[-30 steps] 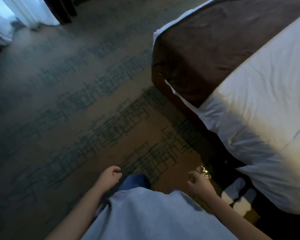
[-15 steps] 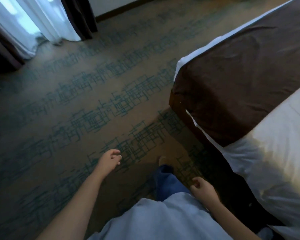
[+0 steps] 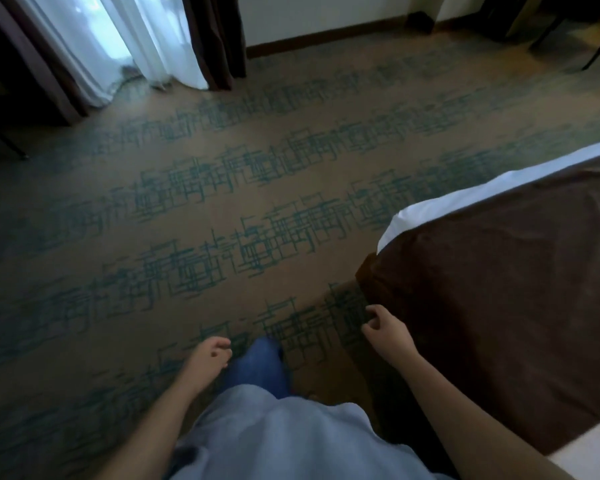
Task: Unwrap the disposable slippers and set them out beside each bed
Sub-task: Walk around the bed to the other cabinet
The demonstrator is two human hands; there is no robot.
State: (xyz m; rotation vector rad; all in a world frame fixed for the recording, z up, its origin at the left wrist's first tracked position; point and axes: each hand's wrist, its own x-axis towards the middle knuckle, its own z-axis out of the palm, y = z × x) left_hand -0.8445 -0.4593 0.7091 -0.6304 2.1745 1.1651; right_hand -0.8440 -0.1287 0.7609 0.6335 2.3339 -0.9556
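Carpet (image 3: 222, 202) and bed (image 3: 499, 289) show no slippers, so my left hand (image 3: 210, 355) and right hand (image 3: 383, 329) hang loose, holding nothing; I guess slippers are light, soft, pinched at the wrap's edge.

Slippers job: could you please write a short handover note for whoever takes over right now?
Left hand: loosely curled, holds nothing.
Right hand: loosely curled, holds nothing, near the bed corner.
Slippers: none in view; nothing lies on the carpet beside this bed's foot.
Done: cannot tell from this view.
Left: check that each bed has an unwrapped pair beside it; fetch and unwrap any that are missing.
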